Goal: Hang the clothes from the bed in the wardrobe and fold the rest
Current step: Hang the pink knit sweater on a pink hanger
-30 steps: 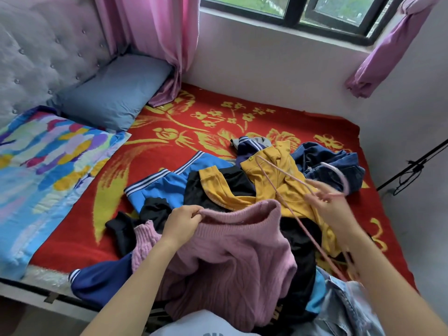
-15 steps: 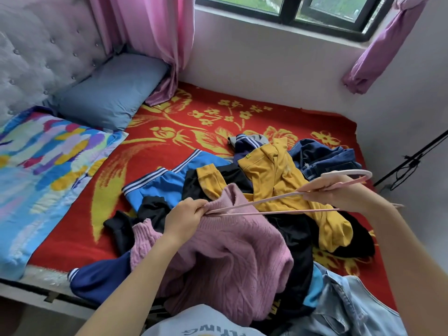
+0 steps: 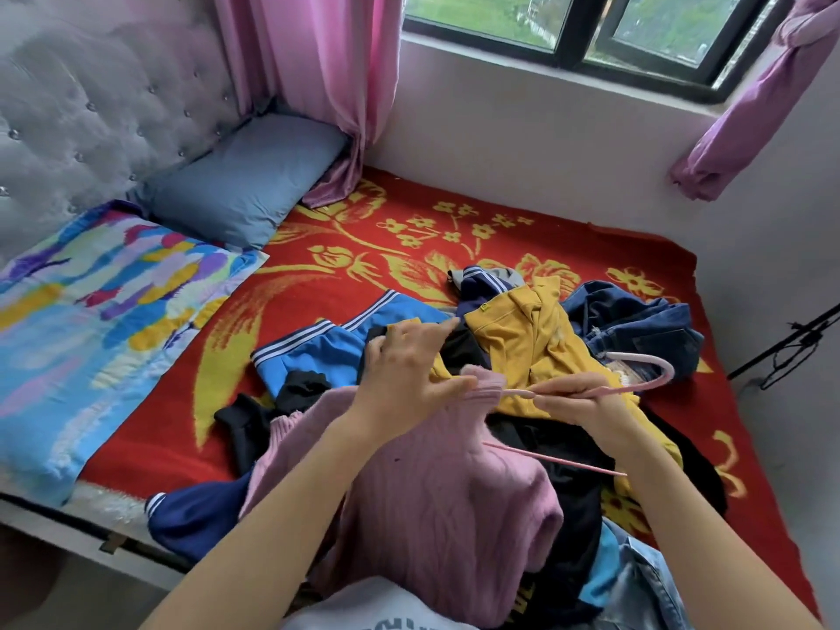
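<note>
The pile of clothes lies on the bed [image 3: 363, 247], on the half away from the headboard [image 3: 91, 106] and close to the near edge. On top of it is the pink sweater [image 3: 445, 507], whose lower part hangs over the near edge toward the person.

The left hand [image 3: 409, 370] is released: its fingers are stretched out over the pile and its thumb touches the neck rim of the sweater. The right hand [image 3: 577, 402] is grasping the pink hanger [image 3: 518, 393], pinching it just below the hook. One arm of the hanger goes into the neck opening. The other arm lies outside, across the sweater and the black garment [image 3: 559, 447]. The hook points to the right edge of the bed.

Behind the hands lie a yellow garment [image 3: 522, 338], a blue garment with white stripes [image 3: 327, 347] and dark jeans [image 3: 636, 325], all touching each other. A light denim piece [image 3: 645, 584] is at the near right corner.

A broad strip of the red blanket shows between the pile and the far edge by the wall. More of it shows between the pile and the colourful pillow [image 3: 91, 311] at the headboard side. A blue-grey pillow [image 3: 245, 184] sits in the far corner there, under the pink curtain [image 3: 309, 75].
</note>
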Action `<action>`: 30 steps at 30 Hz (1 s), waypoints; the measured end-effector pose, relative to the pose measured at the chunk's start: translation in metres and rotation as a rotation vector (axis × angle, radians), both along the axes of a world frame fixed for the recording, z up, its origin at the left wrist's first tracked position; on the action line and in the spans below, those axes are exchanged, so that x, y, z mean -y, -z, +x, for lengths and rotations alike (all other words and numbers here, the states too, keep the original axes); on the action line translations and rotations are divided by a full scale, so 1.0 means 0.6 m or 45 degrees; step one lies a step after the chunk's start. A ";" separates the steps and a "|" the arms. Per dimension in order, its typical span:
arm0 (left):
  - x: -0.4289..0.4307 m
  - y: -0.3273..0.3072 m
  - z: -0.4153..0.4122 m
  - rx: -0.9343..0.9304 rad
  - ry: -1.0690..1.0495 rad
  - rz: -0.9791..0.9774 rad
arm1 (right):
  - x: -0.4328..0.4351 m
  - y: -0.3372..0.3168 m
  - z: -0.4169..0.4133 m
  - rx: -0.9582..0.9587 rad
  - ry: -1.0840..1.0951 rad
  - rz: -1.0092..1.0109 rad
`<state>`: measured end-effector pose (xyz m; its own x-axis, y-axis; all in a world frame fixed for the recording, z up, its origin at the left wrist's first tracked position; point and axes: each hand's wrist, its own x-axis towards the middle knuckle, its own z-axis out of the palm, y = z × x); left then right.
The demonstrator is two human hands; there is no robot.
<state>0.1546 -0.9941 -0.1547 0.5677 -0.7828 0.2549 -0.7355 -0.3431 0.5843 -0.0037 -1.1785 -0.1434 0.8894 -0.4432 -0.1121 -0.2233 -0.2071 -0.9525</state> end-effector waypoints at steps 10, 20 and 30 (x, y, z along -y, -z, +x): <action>-0.055 0.032 0.042 0.016 0.157 -0.074 | 0.033 0.004 -0.026 0.103 0.106 0.158; -0.021 -0.064 0.020 0.609 0.196 -0.192 | -0.023 -0.048 0.034 0.435 0.061 -0.031; -0.037 -0.067 0.028 0.300 0.125 -0.465 | -0.012 -0.091 0.022 0.270 0.076 -0.618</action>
<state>0.1715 -0.9720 -0.1147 0.3884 -0.6649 0.6380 -0.8818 -0.0670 0.4669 0.0097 -1.1713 -0.0887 0.8420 -0.4498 0.2980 -0.0612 -0.6283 -0.7755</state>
